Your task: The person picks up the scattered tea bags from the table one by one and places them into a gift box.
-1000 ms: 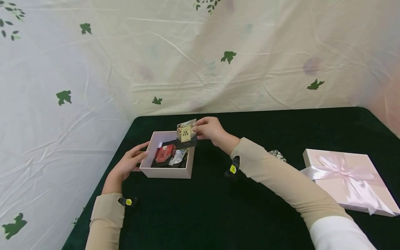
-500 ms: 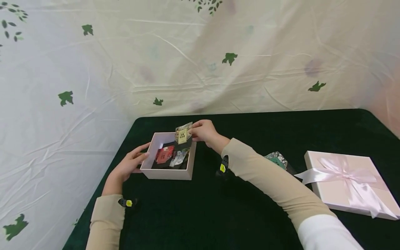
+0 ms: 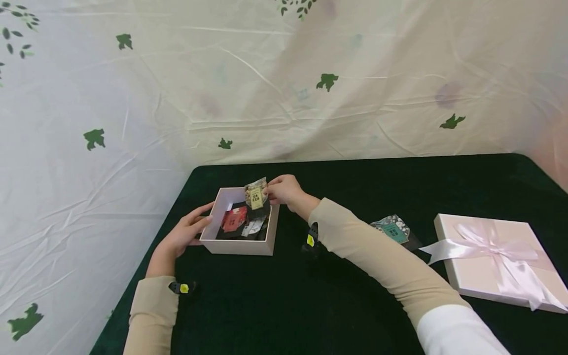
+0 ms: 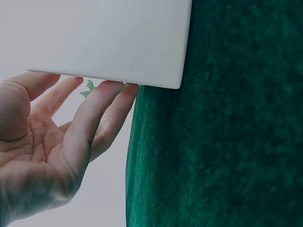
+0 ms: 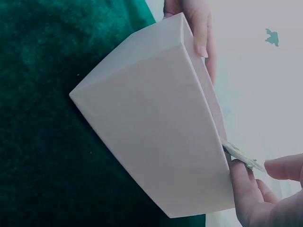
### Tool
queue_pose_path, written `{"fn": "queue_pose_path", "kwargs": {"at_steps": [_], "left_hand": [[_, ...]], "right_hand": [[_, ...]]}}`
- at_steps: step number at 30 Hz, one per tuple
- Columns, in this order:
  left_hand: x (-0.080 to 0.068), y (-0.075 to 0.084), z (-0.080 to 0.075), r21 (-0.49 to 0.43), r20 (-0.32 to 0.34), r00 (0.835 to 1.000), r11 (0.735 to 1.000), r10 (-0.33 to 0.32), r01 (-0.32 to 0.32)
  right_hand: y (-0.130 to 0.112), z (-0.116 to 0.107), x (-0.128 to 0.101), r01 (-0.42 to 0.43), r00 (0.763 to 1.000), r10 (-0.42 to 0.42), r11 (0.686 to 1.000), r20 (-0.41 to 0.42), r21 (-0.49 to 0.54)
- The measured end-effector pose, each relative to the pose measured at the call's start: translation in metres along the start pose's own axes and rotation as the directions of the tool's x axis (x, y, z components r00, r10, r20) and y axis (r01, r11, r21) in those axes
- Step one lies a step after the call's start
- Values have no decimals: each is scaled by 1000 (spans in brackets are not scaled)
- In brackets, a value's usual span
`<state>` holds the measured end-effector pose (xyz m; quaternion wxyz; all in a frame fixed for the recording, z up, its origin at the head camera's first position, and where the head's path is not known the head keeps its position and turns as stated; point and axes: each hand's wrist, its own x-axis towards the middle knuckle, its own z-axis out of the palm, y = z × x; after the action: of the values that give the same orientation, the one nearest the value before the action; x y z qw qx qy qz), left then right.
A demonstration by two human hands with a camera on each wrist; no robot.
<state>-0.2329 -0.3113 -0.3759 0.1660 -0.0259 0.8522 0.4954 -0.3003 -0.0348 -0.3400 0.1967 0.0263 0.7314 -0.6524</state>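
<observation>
A pale pink open box (image 3: 239, 248) stands on the table's left part, holding a packet with a red front (image 3: 233, 219) and a silvery-white one (image 3: 254, 225). My right hand (image 3: 288, 191) pinches the edge of a black packet with a yellow label (image 3: 256, 198) at the box's back right corner, its lower part dipping inside. In the right wrist view that packet (image 5: 241, 155) shows edge-on between thumb and fingers, right at the rim. My left hand (image 3: 183, 231) rests its fingertips against the box's left side; in the left wrist view its fingers (image 4: 90, 113) are spread and slightly bent.
A black packet with a green label (image 3: 394, 230) lies beyond my right forearm. To the right is a pink lid (image 3: 475, 268) with a satin bow (image 3: 490, 249). A dark green cloth (image 3: 266, 305) covers the table, and a white leaf-print curtain (image 3: 248, 88) hangs behind and left.
My right hand has moved left and slightly down, lowering the yellow-label packet partly into the box. The green-label packet shows more from behind the forearm. My left hand stays on the box.
</observation>
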Motion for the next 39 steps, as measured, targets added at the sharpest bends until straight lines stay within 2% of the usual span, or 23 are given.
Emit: {"fn": "queue_pose_path", "kwargs": {"at_steps": [9, 14, 26, 32, 39], "left_hand": [[1, -2, -1, 9, -12, 1000, 1000, -8, 8], [-1, -1, -1, 2, -7, 1000, 1000, -1, 1], [-4, 3, 0, 3, -5, 1000, 1000, -1, 1], [-2, 2, 1, 12, -12, 1000, 1000, -9, 9], [-1, 2, 1, 11, -9, 1000, 1000, -10, 10]], "right_hand": [[-4, -6, -8, 5, 999, 0, 995, 49, -98], [-8, -10, -14, 8, 999, -3, 989, 38, -149], [-8, -25, -24, 87, 996, -84, 982, 28, -165], [-10, -41, -29, 95, 995, -88, 979, 51, -182], [-11, -71, -40, 107, 993, -95, 968, 64, -229]]}}
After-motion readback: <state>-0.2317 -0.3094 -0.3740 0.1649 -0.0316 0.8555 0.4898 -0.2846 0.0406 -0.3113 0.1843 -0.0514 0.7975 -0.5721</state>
